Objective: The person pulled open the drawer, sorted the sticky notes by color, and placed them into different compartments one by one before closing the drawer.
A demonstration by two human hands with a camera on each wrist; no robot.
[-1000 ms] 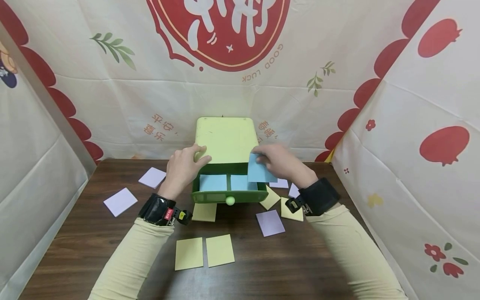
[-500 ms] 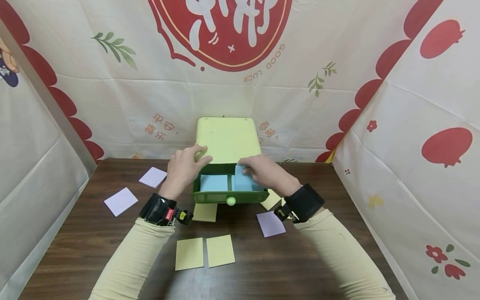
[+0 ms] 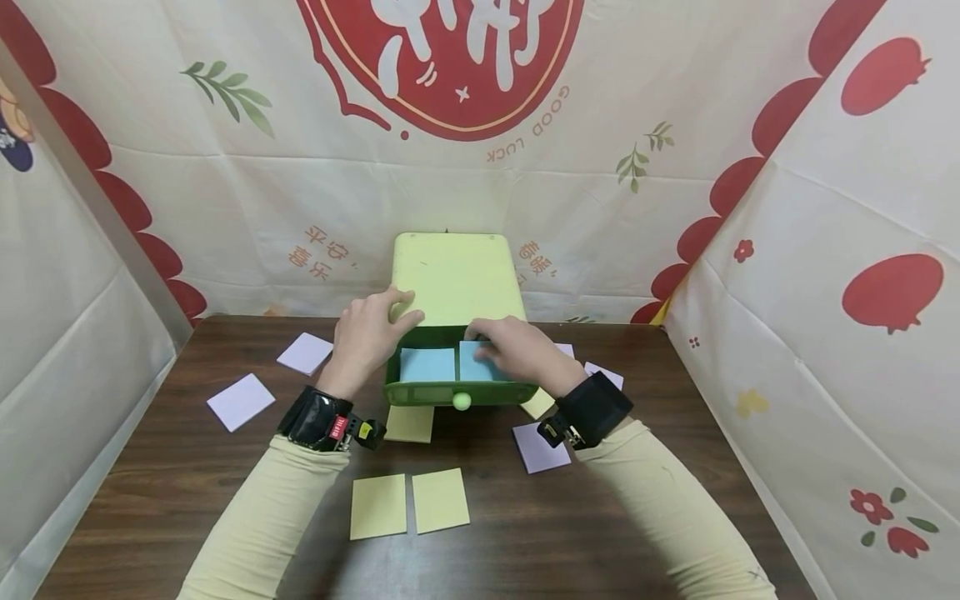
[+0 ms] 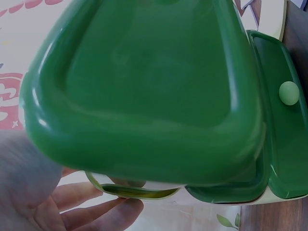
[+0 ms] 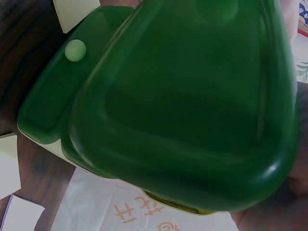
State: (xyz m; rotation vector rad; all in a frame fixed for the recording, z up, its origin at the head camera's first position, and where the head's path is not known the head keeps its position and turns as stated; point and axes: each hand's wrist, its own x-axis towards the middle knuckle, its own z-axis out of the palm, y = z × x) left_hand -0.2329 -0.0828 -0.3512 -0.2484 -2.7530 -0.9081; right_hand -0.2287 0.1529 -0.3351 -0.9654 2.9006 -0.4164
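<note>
A storage box with a pale yellow-green top (image 3: 459,275) stands at the back of the table, its green drawer (image 3: 420,394) pulled out towards me. One blue sticky note pad (image 3: 426,365) lies in the drawer's left compartment. In the right compartment, my right hand (image 3: 521,352) pinches another blue sticky note pad (image 3: 478,369), index finger at its back edge and thumb over its face. My left hand (image 3: 366,335) rests at the box's left side, thumb and index finger spread near the front corner. The left wrist view shows its fingers (image 4: 82,196) loosely extended beside the green casing (image 4: 154,86).
Two yellow pads (image 3: 377,507) lie in front, another yellow pad (image 3: 409,425) below the drawer. Lilac pads (image 3: 240,402) sit at left; a purple pad (image 3: 538,452) and several others lie at right. A printed cloth (image 3: 637,242) encloses the back and sides.
My right hand has moved left and down, bringing the blue sticky note pad from above the drawer's right edge into the right compartment. My left hand has stayed in place.
</note>
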